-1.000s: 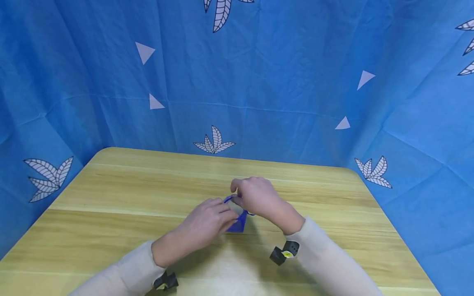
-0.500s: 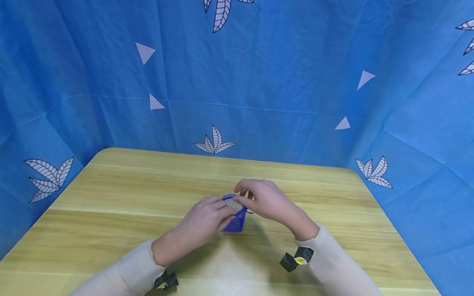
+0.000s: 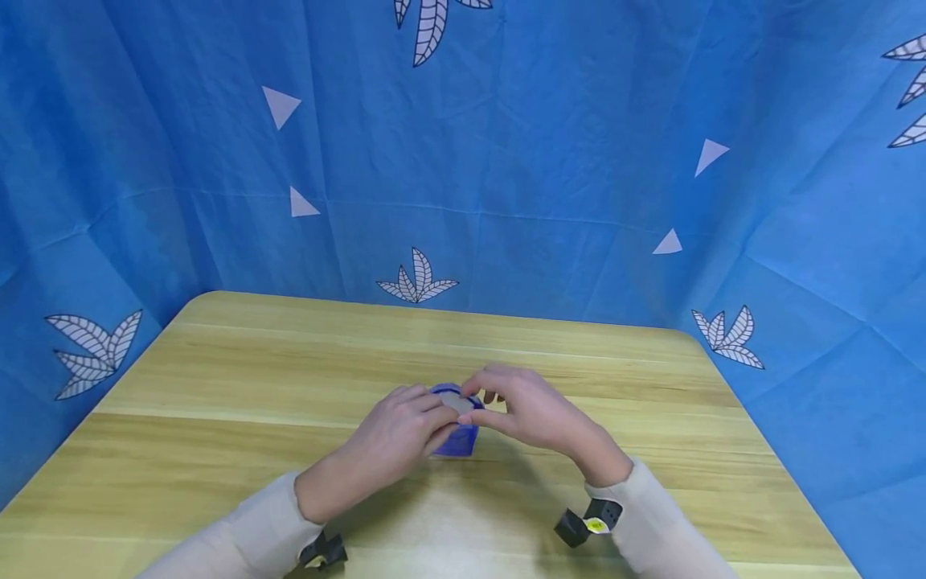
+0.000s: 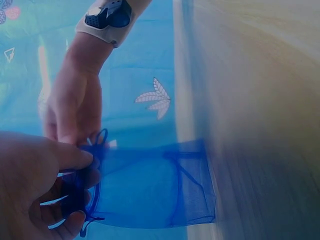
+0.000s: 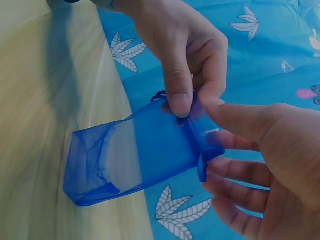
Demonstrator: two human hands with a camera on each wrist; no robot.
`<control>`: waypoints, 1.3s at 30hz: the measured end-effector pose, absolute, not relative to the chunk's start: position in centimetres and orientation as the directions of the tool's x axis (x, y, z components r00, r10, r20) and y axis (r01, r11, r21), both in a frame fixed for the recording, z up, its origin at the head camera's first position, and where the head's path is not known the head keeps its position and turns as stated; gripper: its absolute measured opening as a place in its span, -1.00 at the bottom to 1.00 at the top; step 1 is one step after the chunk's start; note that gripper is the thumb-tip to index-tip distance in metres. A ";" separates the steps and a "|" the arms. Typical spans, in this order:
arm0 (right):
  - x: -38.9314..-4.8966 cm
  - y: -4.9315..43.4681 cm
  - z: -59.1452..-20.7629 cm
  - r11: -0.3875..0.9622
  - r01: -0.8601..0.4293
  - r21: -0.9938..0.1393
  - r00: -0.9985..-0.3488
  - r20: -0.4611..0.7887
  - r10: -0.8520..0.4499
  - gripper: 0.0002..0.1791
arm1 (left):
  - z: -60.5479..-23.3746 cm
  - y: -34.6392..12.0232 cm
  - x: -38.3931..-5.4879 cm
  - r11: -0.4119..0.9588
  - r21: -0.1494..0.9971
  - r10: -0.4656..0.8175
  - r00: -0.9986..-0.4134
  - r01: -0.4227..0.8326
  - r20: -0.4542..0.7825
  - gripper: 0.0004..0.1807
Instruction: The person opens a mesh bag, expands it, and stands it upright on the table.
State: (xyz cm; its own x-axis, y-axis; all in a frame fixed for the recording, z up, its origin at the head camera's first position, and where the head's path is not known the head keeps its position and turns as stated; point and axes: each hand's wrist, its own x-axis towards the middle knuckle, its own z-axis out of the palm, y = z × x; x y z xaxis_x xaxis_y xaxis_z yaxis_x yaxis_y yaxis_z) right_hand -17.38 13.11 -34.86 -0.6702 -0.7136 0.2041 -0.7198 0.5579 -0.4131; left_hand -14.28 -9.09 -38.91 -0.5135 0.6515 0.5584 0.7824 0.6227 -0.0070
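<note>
A small sheer blue drawstring pouch [image 3: 456,442] is held up by its mouth, its flat bottom hanging lowest. My left hand [image 3: 398,426] pinches the near side of the rim between thumb and fingers. On the other side, my right hand [image 3: 531,406] has its thumb and fingertips at the gathered edge, the thumb close by the left fingers. Through the mesh body [image 4: 140,185] the background shows, with no contents visible. A loop of dark blue cord [image 5: 202,170] sticks out at the mouth in the right wrist view.
The pouch is above a light wood-grain table [image 3: 289,354]. Behind and beside the table hangs a blue cloth [image 3: 542,121] with white leaf prints and triangles. Black wrist cameras [image 3: 589,523] sit at the cuffs of both pale sleeves.
My right hand has shifted a little right and toward me along the rim, and its thumb has come near the left fingers. The left hand keeps its grip almost in place.
</note>
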 end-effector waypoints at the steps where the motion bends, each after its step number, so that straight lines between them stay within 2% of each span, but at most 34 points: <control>1: -17.4 13.2 -35.0 0.555 -0.722 -0.413 -0.668 0.209 -0.714 -0.61 | -38.9 -9.1 -14.3 0.622 -0.006 0.652 -0.514 0.783 0.557 -0.86; 13: -16.8 13.5 -36.3 0.498 -0.786 -0.366 -0.608 0.316 -0.728 -0.91 | -38.8 -9.0 -14.3 0.615 0.015 0.634 -0.506 0.788 0.585 -0.85; 24: -16.3 13.2 -36.9 0.476 -0.820 -0.318 -0.571 0.398 -0.718 -0.92 | -37.8 -9.1 -14.6 0.659 0.067 0.583 -0.566 0.749 0.583 -0.85; 30: -16.2 12.9 -36.9 0.479 -0.832 -0.281 -0.555 0.423 -0.716 -0.91 | -37.1 -9.2 -14.9 0.679 0.088 0.579 -0.605 0.729 0.547 -0.90; 36: -16.1 12.7 -37.0 0.453 -0.856 -0.250 -0.517 0.456 -0.725 -0.92 | -36.3 -8.4 -15.4 0.703 0.099 0.574 -0.644 0.704 0.506 -0.85; 39: -16.1 12.6 -37.1 0.441 -0.862 -0.248 -0.506 0.463 -0.728 -0.93 | -36.1 -8.1 -15.7 0.705 0.099 0.578 -0.650 0.702 0.494 -0.91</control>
